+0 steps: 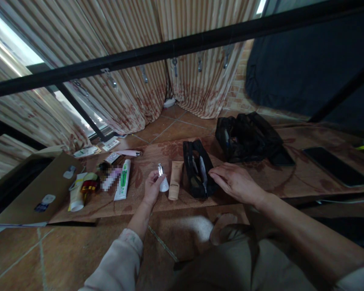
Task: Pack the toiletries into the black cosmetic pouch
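Note:
My left hand (153,184) is closed around a small white bottle with a silver top (164,184), held upright at the cloth. Just right of it a tan squeeze tube (176,178) lies on the cloth. Beside that tube stands a small black pouch (195,186), unzipped, with something pale showing inside. The fingers of my right hand (236,182) are pinched together at the pouch's right edge. A white and green tube (123,180) lies left of my left hand.
A larger black bag (245,135) sits behind the pouch, with a dark phone-like slab (336,165) at the far right. Left are a cardboard box (33,194), a cream tube (77,198), an amber jar (90,184) and a pink stick (130,153). A black rail (157,48) crosses above.

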Action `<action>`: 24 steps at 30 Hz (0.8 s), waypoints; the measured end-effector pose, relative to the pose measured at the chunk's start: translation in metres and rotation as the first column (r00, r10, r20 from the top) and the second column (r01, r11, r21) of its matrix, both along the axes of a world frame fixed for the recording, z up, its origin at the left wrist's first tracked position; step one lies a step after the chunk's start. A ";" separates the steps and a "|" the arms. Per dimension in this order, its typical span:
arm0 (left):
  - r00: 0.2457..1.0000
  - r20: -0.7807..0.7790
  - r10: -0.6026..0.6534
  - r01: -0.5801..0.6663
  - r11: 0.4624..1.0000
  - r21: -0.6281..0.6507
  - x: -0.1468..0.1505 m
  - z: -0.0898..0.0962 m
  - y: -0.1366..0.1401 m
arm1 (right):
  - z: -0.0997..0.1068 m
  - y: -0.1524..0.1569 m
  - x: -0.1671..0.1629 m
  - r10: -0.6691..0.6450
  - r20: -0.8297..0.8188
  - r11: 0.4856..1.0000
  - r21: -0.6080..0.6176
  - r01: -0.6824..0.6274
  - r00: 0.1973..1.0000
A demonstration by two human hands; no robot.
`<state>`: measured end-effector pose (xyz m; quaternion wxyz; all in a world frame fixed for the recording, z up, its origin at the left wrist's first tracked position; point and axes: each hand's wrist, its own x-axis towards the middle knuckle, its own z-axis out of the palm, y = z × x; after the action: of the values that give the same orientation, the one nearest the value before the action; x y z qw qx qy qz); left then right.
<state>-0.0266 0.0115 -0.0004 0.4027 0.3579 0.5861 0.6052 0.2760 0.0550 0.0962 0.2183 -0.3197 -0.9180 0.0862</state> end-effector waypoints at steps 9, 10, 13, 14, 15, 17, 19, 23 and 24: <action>1.000 0.018 0.000 0.000 1.000 0.002 0.000 -0.001 0.000 | -0.002 0.002 0.001 -0.003 0.010 1.000 -0.015 0.003 1.000; 1.000 0.018 0.001 -0.001 1.000 0.002 0.000 -0.002 0.000 | -0.002 0.002 0.001 -0.002 0.010 1.000 -0.015 0.002 1.000; 1.000 0.017 0.004 -0.004 1.000 0.002 -0.001 -0.003 0.001 | -0.001 0.001 0.000 -0.003 0.015 1.000 -0.016 0.003 1.000; 1.000 0.015 0.003 -0.003 1.000 0.003 -0.001 -0.003 0.001 | 0.000 0.001 0.000 -0.005 0.017 1.000 -0.014 0.005 1.000; 1.000 0.015 0.003 -0.003 1.000 0.004 -0.001 -0.003 0.001 | 0.000 0.001 0.000 -0.006 0.018 1.000 -0.012 0.006 1.000; 1.000 0.015 0.000 0.000 1.000 0.008 -0.002 -0.004 0.001 | 0.000 0.000 0.000 -0.007 0.019 1.000 -0.012 0.008 1.000; 1.000 0.015 -0.003 0.002 1.000 0.010 -0.002 -0.004 0.001 | 0.000 0.001 0.000 -0.005 0.017 1.000 -0.013 0.006 1.000; 1.000 0.011 -0.002 0.002 1.000 0.009 -0.002 -0.004 0.001 | -0.001 0.001 0.000 -0.010 0.012 1.000 -0.020 0.011 1.000; 1.000 0.010 -0.002 0.002 1.000 0.007 -0.002 -0.004 0.001 | 0.000 0.001 0.000 -0.009 0.012 1.000 -0.021 0.009 1.000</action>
<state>-0.0284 0.0121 -0.0046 0.4047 0.3569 0.5816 0.6088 0.2764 0.0558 0.0957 0.2096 -0.3266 -0.9169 0.0931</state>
